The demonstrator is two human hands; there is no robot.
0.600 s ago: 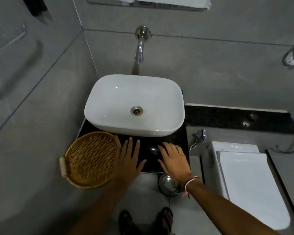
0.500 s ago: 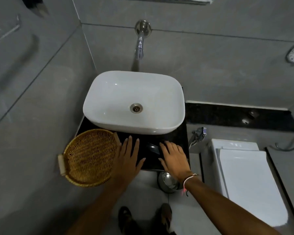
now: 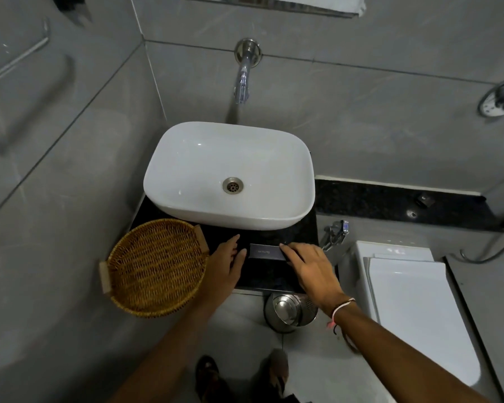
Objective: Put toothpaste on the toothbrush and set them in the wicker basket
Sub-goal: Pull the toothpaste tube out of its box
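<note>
Both hands close on a slim dark packet at the sink, before any toothpaste or brush is out.

The dark packet (image 3: 264,252) lies flat on the black counter (image 3: 274,277) between the two sets of fingertips; no toothbrush or toothpaste shows, so they are likely inside it. The right hand (image 3: 312,269) lays loosely spread fingers on its right end; the left hand (image 3: 226,264), fingers together and flat, touches or nearly touches its left end. Just left of that hand sits the empty wicker basket (image 3: 154,266); beyond the fingertips, the white basin (image 3: 230,173). This looks like the opening step: next, lift the packet and open it, which calls for a firm two-handed pinch.
</note>
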